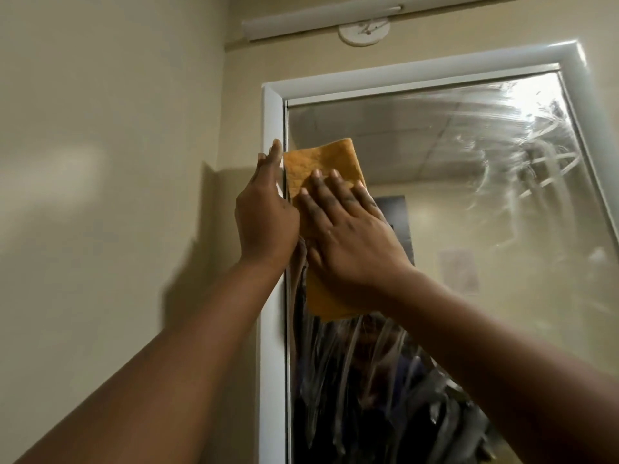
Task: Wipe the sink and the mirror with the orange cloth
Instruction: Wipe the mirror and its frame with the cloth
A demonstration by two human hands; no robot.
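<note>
The orange cloth [326,165] lies flat against the mirror [452,202] near its upper left edge. My right hand [348,229] presses on the cloth with straight, spread fingers. My left hand [264,209] rests with straight fingers on the mirror's white frame [273,118], right beside the cloth. Wet streaks and smears cover the glass at the upper right and along the bottom. The sink is out of view.
A beige wall [117,162] fills the left side. Above the mirror runs a white tube light fitting [318,20] with a round white mount [364,31] under it. The mirror reflects a ceiling and a far wall.
</note>
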